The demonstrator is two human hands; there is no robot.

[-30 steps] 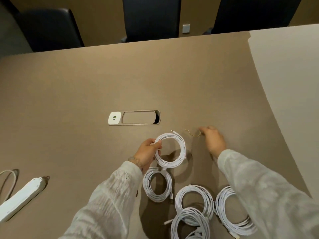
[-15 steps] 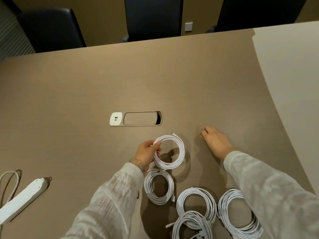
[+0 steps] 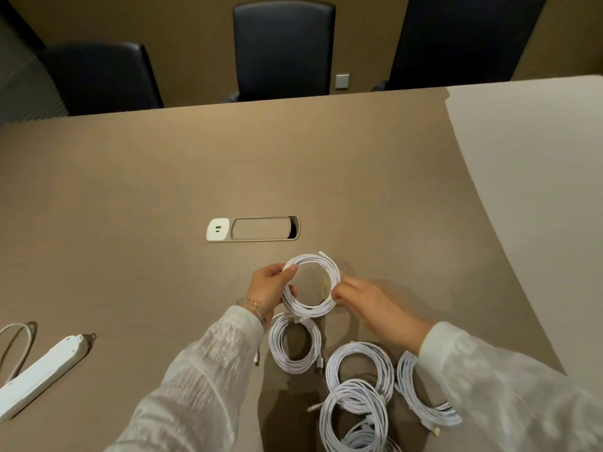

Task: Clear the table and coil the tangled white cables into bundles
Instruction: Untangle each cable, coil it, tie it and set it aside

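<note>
My left hand [image 3: 267, 287] grips the left side of a coiled white cable [image 3: 310, 309], held just above the brown table [image 3: 130, 197]. My right hand [image 3: 362, 300] pinches a thin yellow-green tie [image 3: 324, 288] at the coil's right side; the tie runs across the inside of the loop. Several more coiled white cables lie near me: one [image 3: 295, 349] under the held coil, one [image 3: 360, 365] to its right, one [image 3: 354, 415] at the front and one [image 3: 421, 406] partly under my right sleeve.
A white power strip [image 3: 39, 373] with its cord [image 3: 14, 340] lies at the left edge. A socket and cable hatch [image 3: 254, 228] is set into the table's middle. Black chairs [image 3: 284, 47] stand beyond the far edge. A pale surface [image 3: 538, 190] adjoins at the right.
My right hand picked the thin tie off the table and moved left with it to the held coil's right side. My left hand kept hold of the coil.
</note>
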